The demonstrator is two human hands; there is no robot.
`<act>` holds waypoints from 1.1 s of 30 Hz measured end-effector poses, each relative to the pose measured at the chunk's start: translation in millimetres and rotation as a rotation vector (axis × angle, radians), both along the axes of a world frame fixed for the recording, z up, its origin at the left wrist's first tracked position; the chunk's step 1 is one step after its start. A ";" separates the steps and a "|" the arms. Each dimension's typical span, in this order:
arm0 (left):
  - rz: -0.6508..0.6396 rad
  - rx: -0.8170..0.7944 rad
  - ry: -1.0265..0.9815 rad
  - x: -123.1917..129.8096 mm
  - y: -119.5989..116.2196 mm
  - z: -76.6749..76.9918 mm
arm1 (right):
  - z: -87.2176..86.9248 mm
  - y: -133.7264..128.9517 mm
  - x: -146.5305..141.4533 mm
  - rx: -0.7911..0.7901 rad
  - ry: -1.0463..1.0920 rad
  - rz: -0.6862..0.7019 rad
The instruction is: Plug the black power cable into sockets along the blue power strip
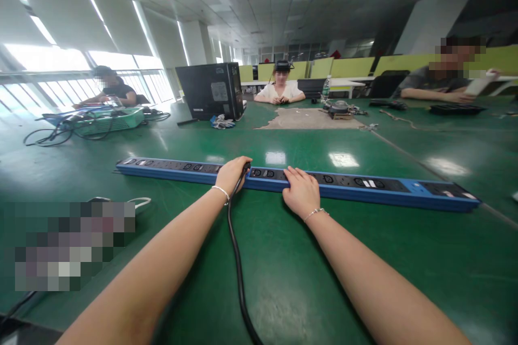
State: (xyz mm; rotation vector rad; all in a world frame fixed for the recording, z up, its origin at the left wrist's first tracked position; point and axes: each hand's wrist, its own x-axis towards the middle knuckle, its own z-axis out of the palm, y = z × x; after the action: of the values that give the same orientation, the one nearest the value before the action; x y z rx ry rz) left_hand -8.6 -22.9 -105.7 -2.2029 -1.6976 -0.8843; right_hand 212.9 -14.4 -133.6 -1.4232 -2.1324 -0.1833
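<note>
A long blue power strip (348, 194) with black socket faces lies across the green table in front of me. My left hand (232, 175) is closed round the plug end of a black power cord (238, 264), right at the strip's sockets; whether the plug sits in a socket is hidden by my fingers. The cord runs down from that hand toward the table's near edge. My right hand (301, 191) rests on the strip right of centre, fingers laid over its top and front side.
A black computer case (210, 91) stands at the back with gloves (222, 122) beside it. Left of it is a green basket (105, 121) with cables. A blurred-out item (76, 245) lies near left. Several people sit round the table; a bottle (326, 89) stands behind a cardboard sheet (303, 118).
</note>
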 end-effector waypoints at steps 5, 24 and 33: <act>0.010 0.018 -0.025 1.9 -0.3 -3.6 | 0.2 1.0 0.6 0.020 -0.027 -0.014; 0.010 0.132 -0.430 -2.8 -2.3 -32.1 | 1.7 0.6 1.1 -0.004 -0.016 0.003; 0.031 0.066 -0.443 -3.1 -7.9 -25.0 | 2.9 -0.7 2.3 -0.026 0.006 0.014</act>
State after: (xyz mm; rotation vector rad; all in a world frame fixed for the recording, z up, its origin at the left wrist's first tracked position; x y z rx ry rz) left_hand -11.7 -30.8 -130.7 -2.0363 -1.8404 -1.4833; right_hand 215.1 -15.2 -130.7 -1.4211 -2.1465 -0.1462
